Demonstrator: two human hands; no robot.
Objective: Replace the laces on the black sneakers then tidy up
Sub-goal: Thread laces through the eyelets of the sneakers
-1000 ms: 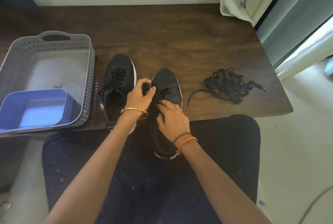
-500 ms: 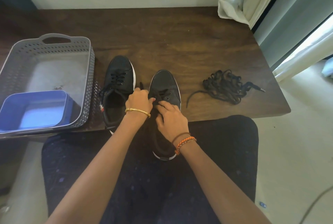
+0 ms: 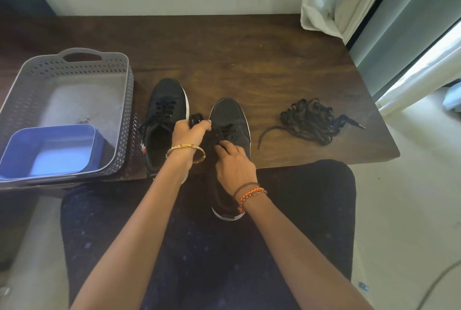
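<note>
Now the left hand (image 3: pixel 187 132) is curled round a dark loop of lace (image 3: pixel 196 118) just left of the near sneaker (image 3: pixel 230 120), thumb and fingers gripping it; the right hand (image 3: pixel 234 164) rests on that sneaker's tongue area with fingers bent toward the eyelets, and whether it pinches lace or only steadies the shoe I cannot tell; both hands meet over the same shoe, the left slightly farther out over the bench (image 3: pixel 249 60); the sneaker lies with its long axis running straight away from the person, toe on the bench and heel hanging over the lap, so the lace likely has to travel across the shoe, left to right, into an eyelet under the right fingers; its upper eyelets look bare, so lacing seems partly done; the second sneaker (image 3: pixel 166 115) sits just beside it on the left, parallel, toe away, with lace crossed over its front; well to the right lies a tangled pile of black laces (image 3: pixel 309 120), apart from both shoes and nearer the right hand, probably bound for tidying; at the far left stands a grey basket (image 3: pixel 126 100) at the bench edge, holding a blue tub (image 3: pixel 47 151) in its near corner; the tub shows nothing inside, and the rest of the basket floor holds only a small speck.
</note>
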